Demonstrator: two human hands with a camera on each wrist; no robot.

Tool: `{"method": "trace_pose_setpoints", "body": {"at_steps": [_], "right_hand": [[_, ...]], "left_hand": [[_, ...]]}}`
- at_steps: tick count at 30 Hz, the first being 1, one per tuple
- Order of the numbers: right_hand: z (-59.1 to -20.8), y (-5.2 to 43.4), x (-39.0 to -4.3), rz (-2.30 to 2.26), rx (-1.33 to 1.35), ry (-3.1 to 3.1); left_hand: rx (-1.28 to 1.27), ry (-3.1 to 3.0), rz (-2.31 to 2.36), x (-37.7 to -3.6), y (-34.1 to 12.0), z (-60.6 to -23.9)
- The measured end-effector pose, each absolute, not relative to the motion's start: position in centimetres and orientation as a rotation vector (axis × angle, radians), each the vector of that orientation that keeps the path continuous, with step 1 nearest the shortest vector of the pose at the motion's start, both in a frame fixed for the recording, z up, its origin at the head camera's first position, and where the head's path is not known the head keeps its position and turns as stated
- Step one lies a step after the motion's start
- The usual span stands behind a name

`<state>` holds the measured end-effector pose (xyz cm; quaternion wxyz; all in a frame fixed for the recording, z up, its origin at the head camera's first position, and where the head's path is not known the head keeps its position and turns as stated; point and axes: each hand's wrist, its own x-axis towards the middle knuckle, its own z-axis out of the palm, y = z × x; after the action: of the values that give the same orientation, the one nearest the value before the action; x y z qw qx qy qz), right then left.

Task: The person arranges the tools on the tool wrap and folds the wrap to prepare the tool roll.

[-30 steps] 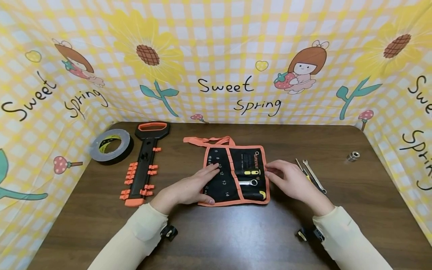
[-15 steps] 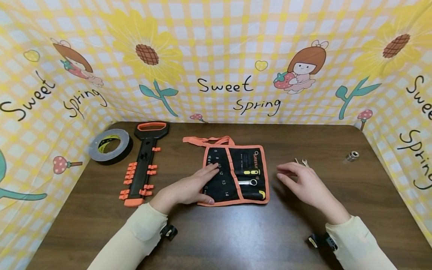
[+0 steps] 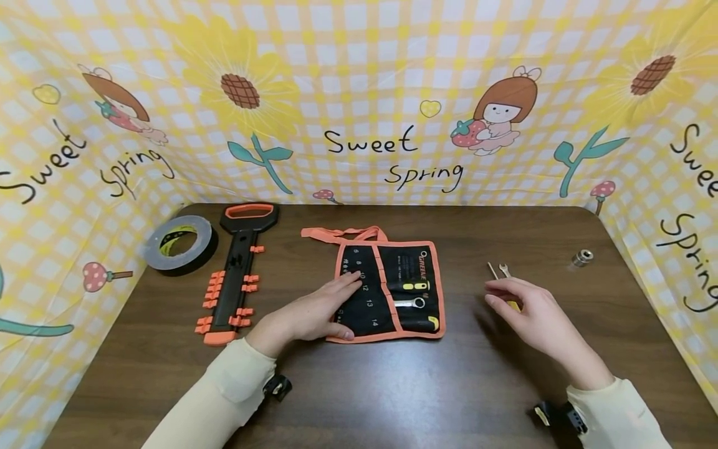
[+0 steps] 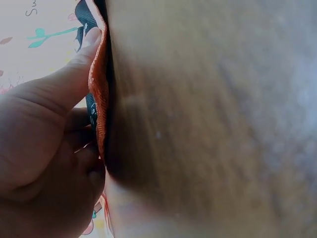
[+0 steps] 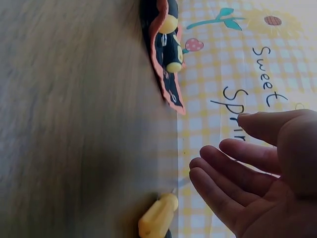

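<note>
- The tool pouch (image 3: 387, 290) lies flat near the middle of the table (image 3: 392, 386), black with an orange edge; its long axis runs from the near edge toward the far wall, and its orange straps (image 3: 342, 233) trail off its far left corner.
- The left hand (image 3: 320, 308) rests on the pouch's left panel, fingers straight and together, thumb along the near hem.
- A small wrench (image 3: 411, 304) sits in the pouch's right panel, lying crosswise.
- The right hand (image 3: 533, 318) hovers well right of the pouch, fingers loosely spread and holding nothing.
- Under that hand lies a yellow-handled tool (image 5: 157, 218); beside it a thin wrench (image 3: 503, 269) points toward the far wall.
- Left of the pouch: a black and orange rack (image 3: 238, 268) and a tape roll (image 3: 181, 244).
</note>
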<state>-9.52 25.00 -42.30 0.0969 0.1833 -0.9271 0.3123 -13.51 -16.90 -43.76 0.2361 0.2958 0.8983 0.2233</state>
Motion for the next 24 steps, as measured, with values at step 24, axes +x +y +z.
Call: {"method": "trace_pose_setpoints", "body": {"at_steps": [24], "right_hand": [[-42.7, 27.7, -8.2, 0.989, 0.391, -2.742]], "left_hand": [[0.852, 2.459, 0.625, -13.7, -17.2, -43.7]]}}
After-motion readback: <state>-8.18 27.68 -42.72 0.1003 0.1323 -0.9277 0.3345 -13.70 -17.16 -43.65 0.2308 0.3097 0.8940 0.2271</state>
